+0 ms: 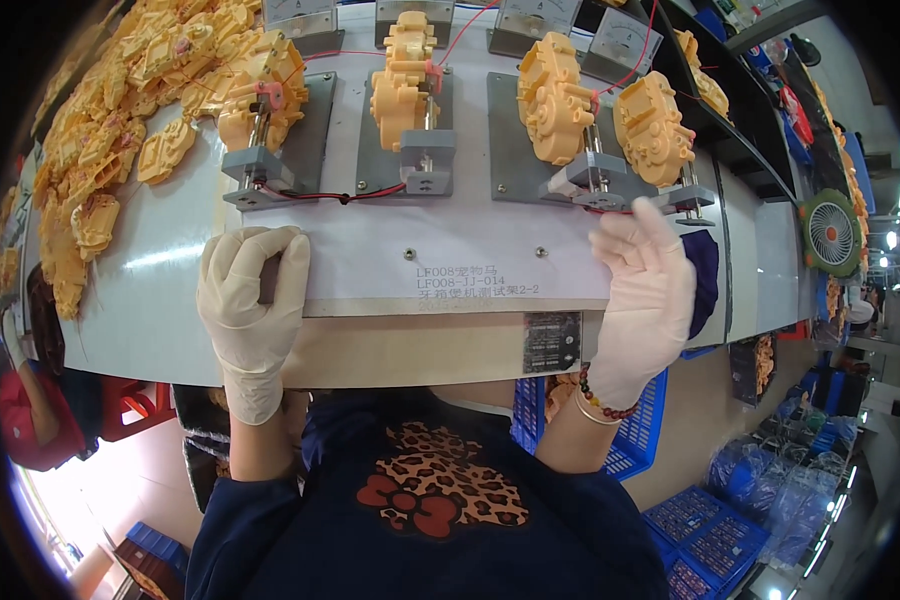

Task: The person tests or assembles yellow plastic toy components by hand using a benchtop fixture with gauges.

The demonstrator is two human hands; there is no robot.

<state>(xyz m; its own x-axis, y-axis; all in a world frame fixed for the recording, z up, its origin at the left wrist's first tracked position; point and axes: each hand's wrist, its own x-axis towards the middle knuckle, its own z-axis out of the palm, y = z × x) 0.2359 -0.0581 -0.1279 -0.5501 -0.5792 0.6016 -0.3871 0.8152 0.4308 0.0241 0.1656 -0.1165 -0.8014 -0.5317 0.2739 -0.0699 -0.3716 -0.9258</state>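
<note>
Both of my hands wear whitish gloves. My left hand point(255, 300) rests at the left of the white board point(360, 265), its fingers bent and the thumb curved toward them; whatever they hold, if anything, is hidden. Over the board's right side my right hand point(645, 290) is raised with fingers extended and apart, just in front of a grey clamp point(595, 180). Several yellow plastic gearbox housings stand in test fixtures: one point(262, 105) beyond my left hand, one point(403, 90) in the middle, and two, a housing point(555, 100) and its neighbour point(655, 130), beyond my right.
A large heap of yellow housings point(120, 110) covers the left of the table. Analog meters point(535, 18) line the back, with red wires running to the fixtures. Dark blue cloth point(703, 275) lies beside my right hand. A green fan point(830, 232) stands right; a blue basket point(640, 430) sits below.
</note>
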